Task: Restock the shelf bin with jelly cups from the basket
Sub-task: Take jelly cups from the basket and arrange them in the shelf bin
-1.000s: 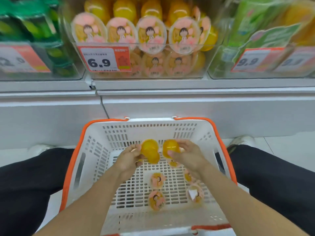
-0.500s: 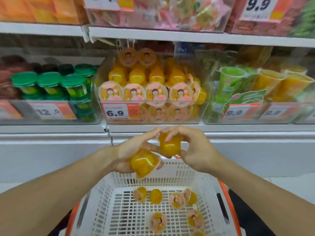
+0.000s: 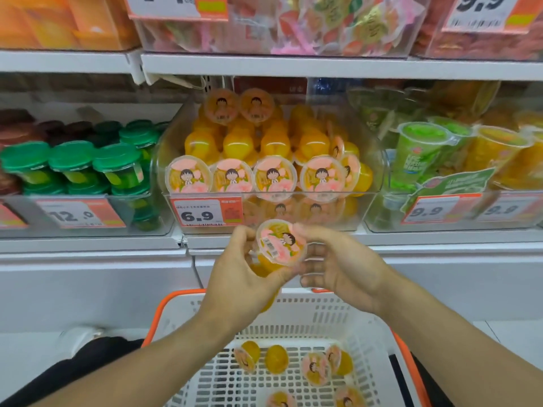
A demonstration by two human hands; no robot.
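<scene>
Orange jelly cup [image 3: 281, 245]: being held just below and near of the shelf bin, its printed lid tilted up toward the camera.
Left hand [image 3: 239, 277]: curling round the cup's underside and left rim; a second orange cup seems to be sitting in its palm, mostly hidden.
Right hand [image 3: 335, 265]: pinching the cup's right rim with fingertip and thumb, lower fingers loosely bent.
Shelf bin [image 3: 379, 160]: lying straight ahead and up from both hands, its open top above the clear front lip, already nearly full.
Direction: the cup probably needs lifting up and away over that lip.
Nearer hand: both about equally close.
Basket [image 3: 379, 327]: sitting near and below, more cups lying on its floor.
</scene>
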